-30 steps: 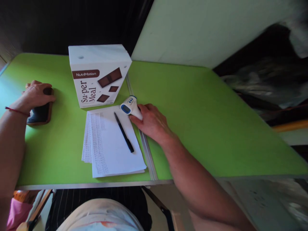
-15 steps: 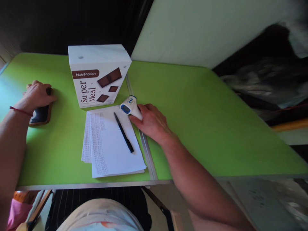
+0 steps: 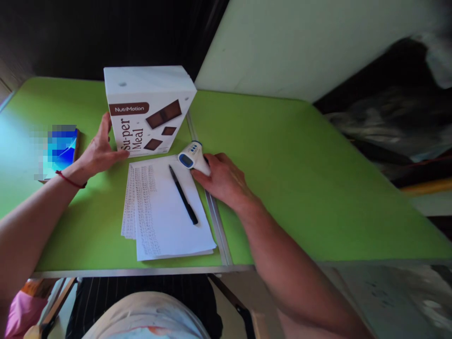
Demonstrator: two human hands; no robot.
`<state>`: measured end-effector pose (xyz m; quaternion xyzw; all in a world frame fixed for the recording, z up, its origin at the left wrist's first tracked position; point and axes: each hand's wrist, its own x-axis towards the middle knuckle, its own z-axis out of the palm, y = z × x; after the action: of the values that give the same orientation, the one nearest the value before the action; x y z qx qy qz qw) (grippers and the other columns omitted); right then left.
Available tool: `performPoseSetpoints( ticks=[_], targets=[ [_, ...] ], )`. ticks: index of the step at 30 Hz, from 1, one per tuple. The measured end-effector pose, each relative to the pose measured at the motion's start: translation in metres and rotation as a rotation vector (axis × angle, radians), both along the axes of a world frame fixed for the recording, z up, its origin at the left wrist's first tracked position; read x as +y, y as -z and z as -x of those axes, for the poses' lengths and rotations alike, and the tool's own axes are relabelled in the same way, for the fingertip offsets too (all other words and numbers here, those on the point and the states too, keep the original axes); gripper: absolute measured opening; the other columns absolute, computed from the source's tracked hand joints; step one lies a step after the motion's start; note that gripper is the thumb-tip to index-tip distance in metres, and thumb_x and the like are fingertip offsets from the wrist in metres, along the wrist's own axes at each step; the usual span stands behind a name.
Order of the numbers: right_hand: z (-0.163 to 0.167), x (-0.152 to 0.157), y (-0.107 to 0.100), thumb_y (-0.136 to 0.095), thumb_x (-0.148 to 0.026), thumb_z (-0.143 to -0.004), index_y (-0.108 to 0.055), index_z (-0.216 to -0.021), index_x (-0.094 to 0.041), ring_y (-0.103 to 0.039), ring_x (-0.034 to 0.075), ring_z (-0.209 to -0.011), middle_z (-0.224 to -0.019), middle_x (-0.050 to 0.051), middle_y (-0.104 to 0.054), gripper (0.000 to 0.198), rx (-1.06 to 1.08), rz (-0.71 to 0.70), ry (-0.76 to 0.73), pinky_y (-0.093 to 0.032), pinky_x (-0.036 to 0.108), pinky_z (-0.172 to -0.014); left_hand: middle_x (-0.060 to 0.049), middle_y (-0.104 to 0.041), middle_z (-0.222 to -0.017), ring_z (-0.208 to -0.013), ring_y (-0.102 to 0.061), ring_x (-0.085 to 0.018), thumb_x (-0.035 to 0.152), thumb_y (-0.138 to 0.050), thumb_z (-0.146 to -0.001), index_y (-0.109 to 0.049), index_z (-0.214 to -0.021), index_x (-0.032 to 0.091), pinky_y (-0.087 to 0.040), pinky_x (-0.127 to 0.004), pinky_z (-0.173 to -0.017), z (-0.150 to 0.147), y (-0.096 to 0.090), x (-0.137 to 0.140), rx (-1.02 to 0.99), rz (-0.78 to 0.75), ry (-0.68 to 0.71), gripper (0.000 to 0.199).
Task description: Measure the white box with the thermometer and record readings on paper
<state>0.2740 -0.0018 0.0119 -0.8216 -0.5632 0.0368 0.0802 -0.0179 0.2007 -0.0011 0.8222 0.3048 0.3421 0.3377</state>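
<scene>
At the lower left corner of the white meal box (image 3: 151, 87), my left hand (image 3: 99, 150) has its thumb across the front face and its fingers against the left side, gripping that edge. The box stands upright on the table. My right hand (image 3: 226, 181) is wrapped round the handle of a white and blue infrared thermometer (image 3: 194, 155), which lies low over the top right corner of the papers. A black pen (image 3: 183, 195) rests slantwise on the stack of papers (image 3: 169, 235), whose left part carries handwriting. Left of my left hand lies a phone (image 3: 63, 148) with its screen lit.
The green folding table (image 3: 300, 188) has a metal seam (image 3: 217, 226) running front to back beside the papers. A pale wall (image 3: 275, 52) and a dark panel (image 3: 88, 37) rise behind it. Dark shelving with plastic-wrapped things (image 3: 381, 127) stands at the right.
My left hand has left the phone and moved right to the box. The phone's screen has gone from dark to lit. My right hand stays on the thermometer.
</scene>
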Motion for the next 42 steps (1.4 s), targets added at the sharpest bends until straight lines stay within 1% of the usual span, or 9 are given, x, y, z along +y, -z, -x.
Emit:
performPoseSetpoints(
  ticks=[4,9,12,15,18,22,25,35,42],
  targets=[
    [0.001,0.0,0.0,-0.064,-0.038,-0.105,-0.072,-0.131,-0.016,-0.073,0.035,-0.107,-0.122,0.02,-0.074,0.035,-0.006,0.019,0.018,-0.061,0.044,-0.089,-0.013,-0.071,-0.147,-0.134,-0.071,-0.038,0.04,-0.093,-0.073,-0.053,-0.149,0.026,-0.066,-0.055,-0.109,-0.011,0.008,-0.003,-0.048,0.054,0.018,0.087],
    [-0.003,0.002,0.004,-0.067,-0.04,-0.103,-0.074,-0.129,-0.018,-0.074,0.033,-0.099,-0.118,0.017,-0.075,0.035,0.029,-0.031,0.035,-0.061,0.045,-0.084,-0.013,-0.075,-0.145,-0.133,-0.073,-0.038,0.052,-0.096,-0.073,-0.057,-0.146,0.023,-0.066,-0.053,-0.111,-0.008,0.006,-0.002,-0.054,0.074,-0.003,0.088],
    [-0.006,0.001,0.003,-0.07,-0.046,-0.099,-0.072,-0.132,-0.017,-0.074,0.035,-0.102,-0.12,0.018,-0.075,0.044,0.143,-0.193,0.037,-0.062,0.05,-0.087,-0.013,-0.077,-0.142,-0.131,-0.075,-0.039,0.062,-0.096,-0.074,-0.06,-0.144,0.023,-0.067,-0.054,-0.111,-0.008,0.001,-0.007,-0.066,0.099,-0.009,0.088],
    [0.0,-0.004,-0.003,-0.067,-0.06,-0.097,-0.069,-0.133,-0.02,-0.072,0.036,-0.106,-0.12,0.017,-0.074,0.054,0.368,-0.458,-0.034,-0.062,0.054,-0.09,-0.012,-0.08,-0.138,-0.127,-0.077,-0.042,0.074,-0.092,-0.078,-0.065,-0.138,0.025,-0.069,-0.058,-0.108,-0.01,-0.004,-0.015,-0.071,0.115,0.006,0.082],
    [0.02,-0.011,-0.011,-0.062,-0.075,-0.094,-0.068,-0.117,-0.025,-0.071,0.03,-0.09,-0.102,0.009,-0.073,0.055,0.725,-0.601,-0.154,-0.062,0.051,-0.083,-0.01,-0.082,-0.135,-0.126,-0.078,-0.041,0.081,-0.085,-0.082,-0.068,-0.135,0.026,-0.07,-0.058,-0.105,-0.013,-0.008,-0.022,-0.085,0.119,0.044,0.078],
    [0.051,-0.015,-0.013,-0.068,-0.086,-0.085,-0.063,-0.095,-0.028,-0.063,0.022,-0.07,-0.086,0.002,-0.067,0.059,1.205,-0.514,-0.251,-0.059,0.042,-0.066,-0.009,-0.084,-0.131,-0.124,-0.079,-0.041,0.08,-0.083,-0.086,-0.07,-0.136,0.026,-0.072,-0.055,-0.101,-0.015,-0.007,-0.028,-0.092,0.133,0.077,0.075],
    [0.061,-0.013,-0.007,-0.073,-0.082,-0.086,-0.063,-0.091,-0.027,-0.061,0.019,-0.067,-0.08,0.0,-0.065,0.056,1.369,-0.477,-0.276,-0.056,0.038,-0.063,-0.009,-0.085,-0.128,-0.118,-0.081,-0.04,0.077,-0.084,-0.087,-0.07,-0.138,0.026,-0.072,-0.056,-0.1,-0.014,-0.006,-0.03,-0.073,0.133,0.048,0.073],
    [0.062,-0.007,0.009,-0.079,-0.08,-0.087,-0.066,-0.088,-0.025,-0.06,0.016,-0.064,-0.073,-0.003,-0.064,0.056,1.365,-0.407,-0.256,-0.052,0.034,-0.064,-0.009,-0.087,-0.124,-0.115,-0.083,-0.039,0.075,-0.089,-0.083,-0.077,-0.126,0.026,-0.074,-0.052,-0.097,-0.019,-0.016,-0.046,-0.2,0.212,0.045,0.066],
    [0.062,-0.002,0.013,-0.082,-0.084,-0.083,-0.066,-0.087,-0.025,-0.061,0.015,-0.063,-0.074,-0.002,-0.066,0.061,1.439,-0.363,-0.243,-0.048,0.032,-0.059,-0.008,-0.087,-0.123,-0.115,-0.083,-0.039,0.076,-0.086,-0.086,-0.079,-0.121,0.026,-0.074,-0.052,-0.096,-0.019,-0.019,-0.045,-0.161,0.193,0.05,0.062]
  ],
)
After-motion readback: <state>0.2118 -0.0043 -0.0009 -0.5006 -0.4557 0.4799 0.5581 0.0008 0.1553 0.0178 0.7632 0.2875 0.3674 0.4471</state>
